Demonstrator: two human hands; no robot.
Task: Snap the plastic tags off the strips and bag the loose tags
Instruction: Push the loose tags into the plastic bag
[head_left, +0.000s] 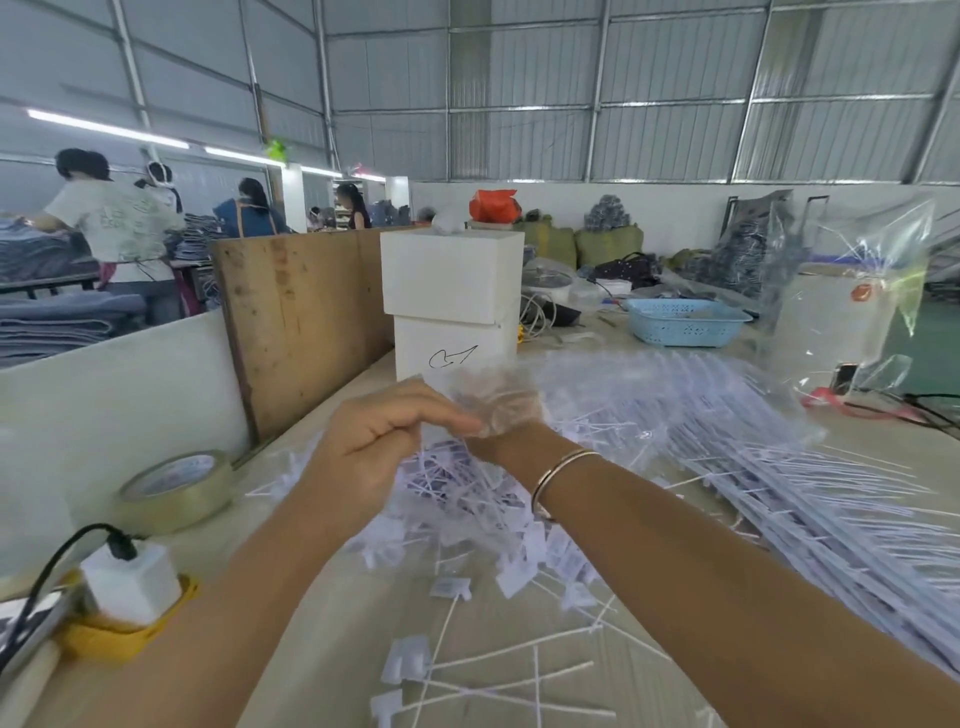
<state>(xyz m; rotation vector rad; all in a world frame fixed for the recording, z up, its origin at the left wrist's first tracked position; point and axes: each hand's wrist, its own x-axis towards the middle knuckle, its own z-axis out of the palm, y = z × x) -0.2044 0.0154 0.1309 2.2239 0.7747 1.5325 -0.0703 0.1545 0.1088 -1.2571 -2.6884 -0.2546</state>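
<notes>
My right hand (500, 404) is blurred inside a thin clear plastic glove, above the heap of loose white tags (467, 501). Whether its fingers are curled or straight does not show. My left hand (371, 441) is curled, its fingertips pinching the glove's cuff at my right wrist. A broad stack of tag strips (779, 441) fans across the table to the right. Single tags and bare white stems (498, 675) lie scattered near the front. A large clear plastic bag (857, 291) stands at the far right.
A roll of clear tape (176, 488) and a white plug block (130, 577) on a yellow base sit at the left. Two stacked white boxes (452, 291) and a wooden board (301, 322) stand behind my hands. A blue basket (685, 322) is at the back right.
</notes>
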